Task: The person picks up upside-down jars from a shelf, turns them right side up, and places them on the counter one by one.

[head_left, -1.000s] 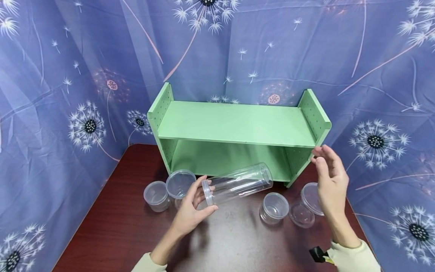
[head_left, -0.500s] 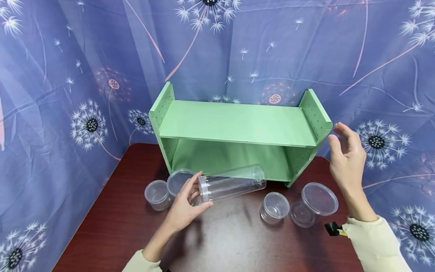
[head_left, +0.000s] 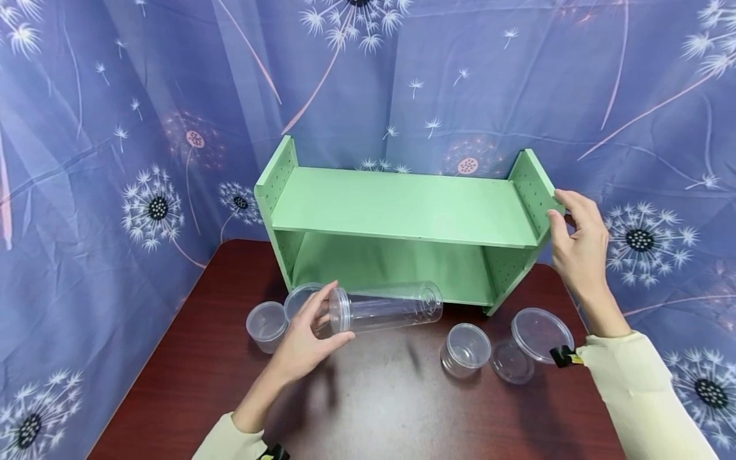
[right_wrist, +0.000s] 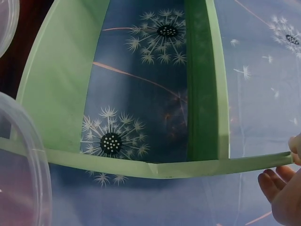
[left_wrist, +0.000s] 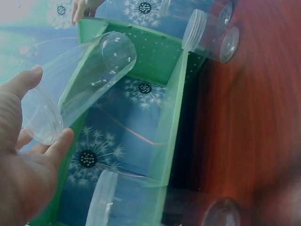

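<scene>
While the left hand (head_left: 301, 342) curls its fingers (head_left: 315, 306) and thumb around the lidded end of a tall clear plastic cylinder jar (head_left: 385, 308), the jar lies on its side on the dark reddish-brown wooden tabletop (head_left: 374, 409), its far end pointing right along the front of the shelf's lower opening. The left wrist view shows the same jar (left_wrist: 80, 89) held between thumb and fingers, with its rounded closed end pointing away from the palm. The right hand (head_left: 581, 246) is raised at the right upright panel of a light green two-tier wooden shelf (head_left: 402, 207); its fingers are bent with their tips at the panel's top front corner, and the right wrist view shows the fingertips (right_wrist: 273, 186) against the thin green edge (right_wrist: 164, 168), though how firmly they clasp it cannot be told.

Just left of the left hand stand a small clear round plastic cup (head_left: 266, 326) and a second clear cup (head_left: 299, 299) partly hidden behind the fingers. Right of the jar, an open clear round plastic cup (head_left: 465, 349) stands on the tabletop, then a small clear flat lid (head_left: 510, 364) and a larger clear round lid (head_left: 540, 332) overlapping it. Both forearms wear pale yellow sleeves (head_left: 638, 396). A blue cloth printed with white dandelions (head_left: 115, 128) hangs behind and around the tabletop.
</scene>
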Motion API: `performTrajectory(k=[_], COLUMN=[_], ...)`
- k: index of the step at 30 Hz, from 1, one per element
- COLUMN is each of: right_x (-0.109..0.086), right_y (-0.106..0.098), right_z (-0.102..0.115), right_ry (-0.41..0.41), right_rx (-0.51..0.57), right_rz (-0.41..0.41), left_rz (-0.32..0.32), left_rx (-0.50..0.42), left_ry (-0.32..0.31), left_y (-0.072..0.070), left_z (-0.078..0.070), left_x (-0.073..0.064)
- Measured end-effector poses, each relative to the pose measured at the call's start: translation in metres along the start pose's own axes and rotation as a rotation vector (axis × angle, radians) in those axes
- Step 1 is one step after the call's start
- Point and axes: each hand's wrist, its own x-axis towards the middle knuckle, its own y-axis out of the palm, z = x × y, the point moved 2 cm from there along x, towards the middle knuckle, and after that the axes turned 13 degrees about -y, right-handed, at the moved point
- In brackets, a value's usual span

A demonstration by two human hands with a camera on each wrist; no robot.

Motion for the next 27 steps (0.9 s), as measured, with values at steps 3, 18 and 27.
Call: performTrajectory(k=[3, 18, 27], right_x=[0.001, 0.0, -0.003], right_y=[0.0, 0.005, 0.007], right_z=[-0.001, 0.0, -0.001], right_ry=[-0.01, -0.025, -0.021], right_rx=[-0.038, -0.056, -0.058], right_rz=[0.001, -0.036, -0.047], left_rz=[-0.01, 0.015, 0.05], left_rx=[0.043, 0.234, 0.339], left_ry=[0.001, 0.2, 0.255], left_y=[-0.007, -0.039, -0.038], left_z=[-0.008, -0.054, -0.072], left_x=[0.004, 0.031, 0.042])
